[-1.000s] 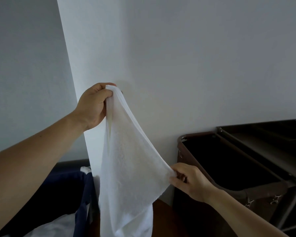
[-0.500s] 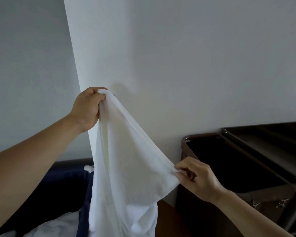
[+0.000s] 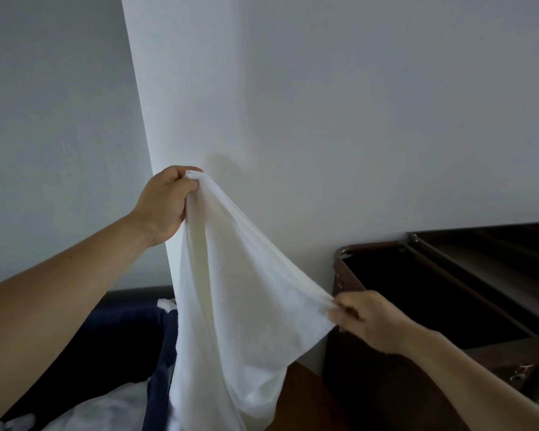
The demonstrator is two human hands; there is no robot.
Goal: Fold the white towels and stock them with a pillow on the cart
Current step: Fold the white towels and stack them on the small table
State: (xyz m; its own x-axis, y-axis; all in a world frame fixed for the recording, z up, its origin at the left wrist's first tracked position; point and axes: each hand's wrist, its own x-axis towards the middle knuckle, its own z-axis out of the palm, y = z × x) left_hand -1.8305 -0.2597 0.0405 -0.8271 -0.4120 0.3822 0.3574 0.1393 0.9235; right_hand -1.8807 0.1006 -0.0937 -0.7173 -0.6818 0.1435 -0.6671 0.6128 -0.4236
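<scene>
A white towel hangs in the air in front of a white wall. My left hand is raised and shut on its top corner. Lower and to the right, my right hand pinches the towel's right edge, and the cloth stretches between the two hands. The rest of the towel droops down past the bottom of the view. The dark cart stands at the right, its brown bag section open just behind my right hand. No pillow is in view.
A dark blue bin sits at the lower left with more white linen in it. A protruding wall corner runs down behind my left hand. Brown floor shows between bin and cart.
My right hand has slid along the towel's edge to the right and pulled it tauter. My left hand holds its corner at about the same height. The view has shifted slightly left.
</scene>
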